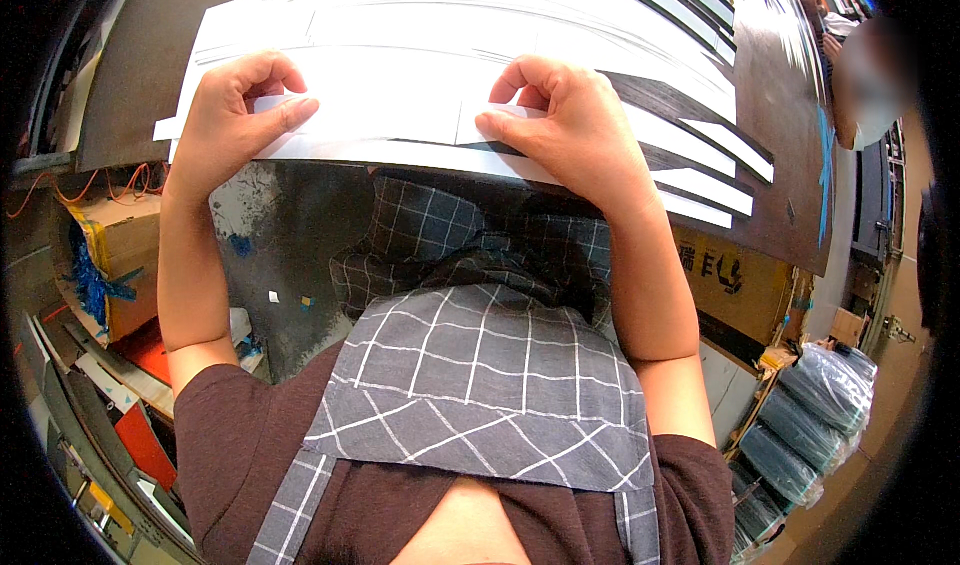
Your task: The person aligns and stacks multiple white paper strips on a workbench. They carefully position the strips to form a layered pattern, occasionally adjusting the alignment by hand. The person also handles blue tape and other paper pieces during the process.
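Note:
Both hands are at the near edge of the table, level with each other and well apart. My left hand (232, 115) pinches the edge of a white paper sheet (385, 115) between thumb and curled fingers. Farther right, my right hand (572, 115) pinches the same near edge in a like way, its thumb pointing left. The sheet lies flat and bright between them, and glare hides where it ends at the back. Beneath and behind it spread several overlapping white sheets (420, 25). Beside my right hand lie white strips (690, 145) with dark gaps between them.
The brown tabletop (790, 210) shows at the right, with blue tape (824, 170) along its edge. A cardboard box (125, 245) stands below left. Plastic-wrapped dark rolls (805, 405) are stacked at lower right. Another person (875, 80) is at the far right.

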`<action>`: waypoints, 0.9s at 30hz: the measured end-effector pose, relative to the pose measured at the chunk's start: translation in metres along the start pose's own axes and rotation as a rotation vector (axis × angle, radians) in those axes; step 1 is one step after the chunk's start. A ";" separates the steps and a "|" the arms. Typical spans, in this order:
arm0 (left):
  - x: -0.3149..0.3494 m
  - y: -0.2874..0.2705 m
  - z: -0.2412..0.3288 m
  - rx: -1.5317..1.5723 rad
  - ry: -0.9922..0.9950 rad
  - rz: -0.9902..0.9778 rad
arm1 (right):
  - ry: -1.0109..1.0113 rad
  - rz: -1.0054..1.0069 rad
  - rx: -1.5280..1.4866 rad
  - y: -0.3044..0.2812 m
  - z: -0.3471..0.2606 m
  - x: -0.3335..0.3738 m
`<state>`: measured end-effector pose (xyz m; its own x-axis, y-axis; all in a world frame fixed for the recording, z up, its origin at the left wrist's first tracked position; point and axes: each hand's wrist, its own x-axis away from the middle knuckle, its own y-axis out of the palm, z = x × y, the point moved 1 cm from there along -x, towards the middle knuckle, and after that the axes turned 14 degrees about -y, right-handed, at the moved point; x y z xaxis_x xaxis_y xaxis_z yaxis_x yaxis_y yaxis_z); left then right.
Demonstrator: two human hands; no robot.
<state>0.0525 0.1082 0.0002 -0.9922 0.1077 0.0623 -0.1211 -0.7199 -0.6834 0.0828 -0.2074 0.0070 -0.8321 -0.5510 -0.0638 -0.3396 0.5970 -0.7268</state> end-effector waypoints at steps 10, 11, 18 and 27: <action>0.003 -0.003 -0.002 -0.001 -0.087 -0.054 | -0.110 0.052 0.036 0.005 0.005 0.001; 0.003 -0.003 -0.001 -0.005 -0.092 -0.052 | -0.108 0.052 0.038 0.005 0.004 0.001; 0.001 -0.002 -0.007 -0.050 -0.107 -0.038 | -0.030 0.038 0.015 0.004 0.000 0.000; 0.004 0.003 0.006 -0.020 -0.111 -0.021 | -0.018 0.049 0.072 0.006 -0.003 0.001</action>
<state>0.0484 0.1026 0.0029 -0.9867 0.0456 0.1563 -0.1427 -0.7041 -0.6956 0.0786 -0.2020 0.0048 -0.8386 -0.5331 -0.1120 -0.2660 0.5802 -0.7699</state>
